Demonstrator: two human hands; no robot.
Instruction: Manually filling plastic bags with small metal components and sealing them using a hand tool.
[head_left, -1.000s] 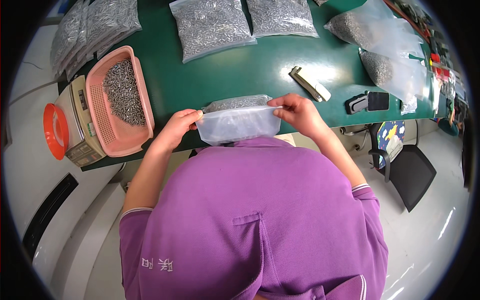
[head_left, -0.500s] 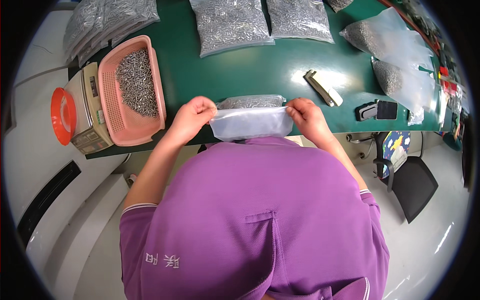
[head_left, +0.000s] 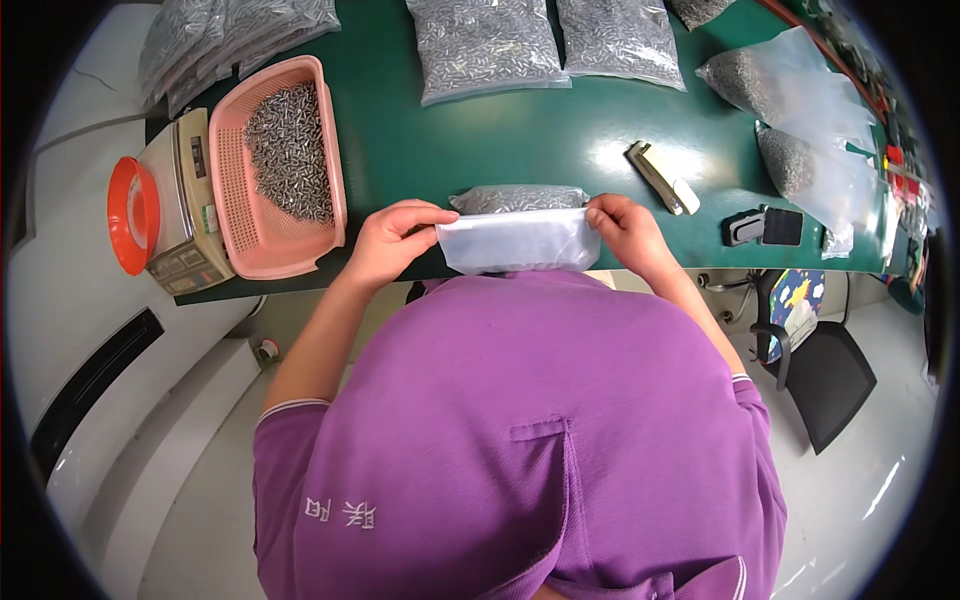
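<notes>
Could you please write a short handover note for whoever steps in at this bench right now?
Left hand: pinching the left end of the folded top of a clear plastic bag of small metal parts.
Right hand: pinching the right end of the same fold.
The bag lies at the near edge of the green table, filled, its top flap turned over toward the person.
Pink basket with loose parts sits on the left beside a scale; a stapler lies right of the bag.
Done: bag filled and folded; filled bags lie at the far edge.
Left: the fold is not yet fastened.
</notes>
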